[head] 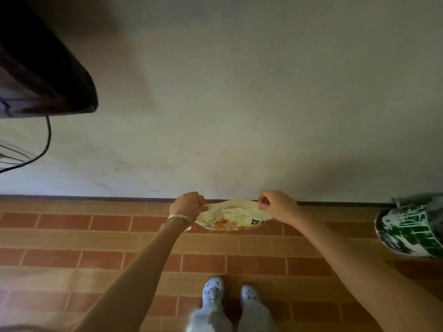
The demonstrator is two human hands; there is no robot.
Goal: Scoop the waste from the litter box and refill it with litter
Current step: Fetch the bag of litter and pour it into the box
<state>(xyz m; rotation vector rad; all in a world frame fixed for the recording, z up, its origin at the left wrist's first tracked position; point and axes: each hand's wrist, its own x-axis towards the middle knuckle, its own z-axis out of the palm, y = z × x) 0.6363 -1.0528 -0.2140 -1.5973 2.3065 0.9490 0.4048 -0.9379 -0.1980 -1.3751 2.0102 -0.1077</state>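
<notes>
Hands, left hand and right hand, pinch yellow bag; print apparently unreadable.

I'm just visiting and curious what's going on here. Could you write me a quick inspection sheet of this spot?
Surface: brick-pattern floor meeting a plain wall.
Job's things: yellow printed bag, held up by its top edge; no litter box or scoop seen.
Clutter: green-and-white bag on the floor at right.
Grippers: left hand and right hand each pinch one end of the bag's top edge.
Cables: black cable hanging below a dark object at upper left.
Surroundings: dim light; light blue shoes below.
</notes>
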